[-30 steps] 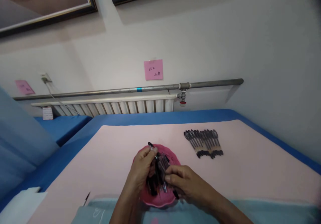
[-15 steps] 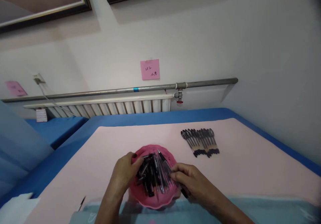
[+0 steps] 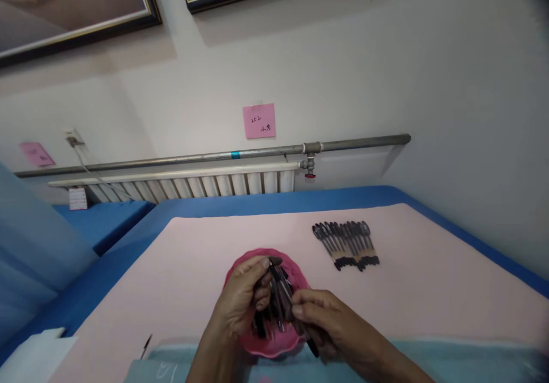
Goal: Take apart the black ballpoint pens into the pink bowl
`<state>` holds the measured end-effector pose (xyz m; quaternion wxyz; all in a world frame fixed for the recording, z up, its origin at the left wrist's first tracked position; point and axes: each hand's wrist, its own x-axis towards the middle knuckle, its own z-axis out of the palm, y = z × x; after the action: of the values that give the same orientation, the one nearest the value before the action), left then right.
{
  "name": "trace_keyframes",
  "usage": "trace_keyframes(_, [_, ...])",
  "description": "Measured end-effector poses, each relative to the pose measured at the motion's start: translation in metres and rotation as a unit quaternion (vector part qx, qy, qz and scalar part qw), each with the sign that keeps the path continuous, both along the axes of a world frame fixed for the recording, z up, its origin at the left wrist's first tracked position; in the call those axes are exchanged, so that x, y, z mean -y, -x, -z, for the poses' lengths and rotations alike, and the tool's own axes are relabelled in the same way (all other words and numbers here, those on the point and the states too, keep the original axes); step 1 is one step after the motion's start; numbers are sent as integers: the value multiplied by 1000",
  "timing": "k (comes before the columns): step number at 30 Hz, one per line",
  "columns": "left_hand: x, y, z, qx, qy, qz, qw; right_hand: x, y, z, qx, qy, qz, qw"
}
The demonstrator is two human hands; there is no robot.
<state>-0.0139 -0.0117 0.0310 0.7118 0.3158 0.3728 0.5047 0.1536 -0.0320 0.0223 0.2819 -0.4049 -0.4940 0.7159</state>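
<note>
My right hand (image 3: 319, 320) is closed around a clear-barrelled pen (image 3: 285, 288) that slants up and left over the pink bowl (image 3: 274, 350). The pen's black end sticks out below my fingers. At the pen's upper tip, my left hand (image 3: 244, 294) is pinched around what looks like a small black pen cap, mostly covered by the fingers. Beneath both hands, the scalloped bowl contains loose pens (image 3: 274, 314) and black parts, partly hidden by my left hand. To the right, a row of capped pens (image 3: 346, 246) lies fanned side by side on the pink cloth.
A pink sheet (image 3: 206, 246) covers the blue-edged table. A single pen piece (image 3: 146, 346) lies at the front left, by a light blue cloth (image 3: 171, 363). White material (image 3: 38, 354) sits at the left edge. A radiator (image 3: 223, 183) and pipe run along the wall behind.
My left hand has come out of the bowl's left side and moved right, to the tip of the pen in my right hand. My right hand stays nearly in place.
</note>
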Motion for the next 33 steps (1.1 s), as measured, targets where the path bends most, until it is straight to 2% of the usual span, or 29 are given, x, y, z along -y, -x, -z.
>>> trace_keyframes(4, [0, -2, 0, 15, -10, -13, 1000, -2, 1, 3, -7, -15, 21, 1000])
trace_keyframes(10, [1, -7, -1, 2, -18, -50, 999, 0, 5, 3, 33, -90, 69, 993])
trace_keyframes(13, [2, -7, -1, 10, -20, -53, 998, 4, 7, -4, -1, -54, 78, 995])
trace_keyframes(17, [2, -6, -1, 27, -19, -29, 999, 9, 9, -10, -145, 52, 3, 988])
trace_keyframes(20, [2, -7, 0, 22, -23, -27, 999, 10, 10, -8, -149, 48, -7, 988])
trace_keyframes(25, [3, -8, -2, 9, -22, -23, 999, 6, 7, -3, -106, 29, 57, 992])
trace_keyframes(30, [2, -7, -2, 1, -21, -25, 999, 4, 7, -1, -153, 64, -2, 986])
trace_keyframes(33, [1, -7, -2, -6, -22, -27, 999, 4, 7, 0, -147, 58, 27, 987])
